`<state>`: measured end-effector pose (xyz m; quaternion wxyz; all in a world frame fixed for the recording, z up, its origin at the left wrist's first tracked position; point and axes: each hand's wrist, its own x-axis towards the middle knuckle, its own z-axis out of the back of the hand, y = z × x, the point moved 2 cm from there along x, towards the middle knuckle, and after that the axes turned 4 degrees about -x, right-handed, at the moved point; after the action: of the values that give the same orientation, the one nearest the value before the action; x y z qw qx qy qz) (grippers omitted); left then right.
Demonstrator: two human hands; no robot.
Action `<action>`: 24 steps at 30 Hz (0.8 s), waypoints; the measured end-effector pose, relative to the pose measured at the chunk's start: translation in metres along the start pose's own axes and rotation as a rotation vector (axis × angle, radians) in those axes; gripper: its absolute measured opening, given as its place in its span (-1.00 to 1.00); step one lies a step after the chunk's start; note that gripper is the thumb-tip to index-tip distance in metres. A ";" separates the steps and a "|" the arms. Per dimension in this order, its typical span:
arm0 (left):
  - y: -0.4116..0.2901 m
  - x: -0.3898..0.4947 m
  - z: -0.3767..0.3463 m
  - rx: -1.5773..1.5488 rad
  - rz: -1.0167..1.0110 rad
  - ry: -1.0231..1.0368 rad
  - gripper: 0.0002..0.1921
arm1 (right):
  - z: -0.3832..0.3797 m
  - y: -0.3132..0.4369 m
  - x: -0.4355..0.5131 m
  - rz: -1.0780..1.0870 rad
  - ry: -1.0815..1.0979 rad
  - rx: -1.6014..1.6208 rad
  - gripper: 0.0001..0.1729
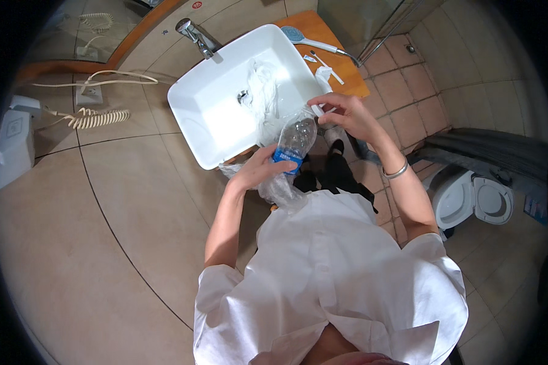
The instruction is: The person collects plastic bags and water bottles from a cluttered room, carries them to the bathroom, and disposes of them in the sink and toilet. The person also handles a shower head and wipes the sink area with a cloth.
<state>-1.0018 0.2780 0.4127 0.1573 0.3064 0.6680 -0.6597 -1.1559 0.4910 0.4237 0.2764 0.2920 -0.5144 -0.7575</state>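
My left hand grips the lower part of a clear plastic bottle with a blue label, above the near edge of the white sink. At the bottle's neck, my right hand pinches a small white item, perhaps the cap; its exact form is hard to tell. Crumpled clear plastic hangs below my left hand. Inside the sink lies a wet, crumpled white cloth or plastic film, beside the drain.
A chrome faucet stands behind the sink. The wooden counter holds a shower head, a toothbrush and crumpled white material. A wall-mounted hair dryer and coiled cord are at left; a toilet is at right.
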 end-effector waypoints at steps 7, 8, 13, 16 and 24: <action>0.005 0.012 0.005 -0.116 0.104 0.173 -0.53 | 0.007 -0.022 0.016 0.055 0.196 0.031 -0.63; 0.004 0.014 0.005 -0.045 0.121 0.160 -0.52 | 0.006 -0.027 0.018 0.030 0.230 0.028 -0.62; -0.009 0.033 -0.005 0.229 0.080 0.050 -0.53 | 0.004 -0.061 0.025 -0.082 0.248 0.146 -0.73; -0.018 0.049 -0.017 0.726 0.090 -0.163 -0.42 | 0.001 -0.084 0.030 -0.190 0.184 -0.148 -0.57; -0.013 0.084 -0.027 0.943 0.012 -0.519 -0.35 | 0.029 -0.144 0.078 -0.216 0.199 -0.093 -0.35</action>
<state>-1.0688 0.3218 0.3735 0.1664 0.1746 0.2365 -0.9412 -1.2466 0.4989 0.2846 0.2560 0.4064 -0.4144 -0.7731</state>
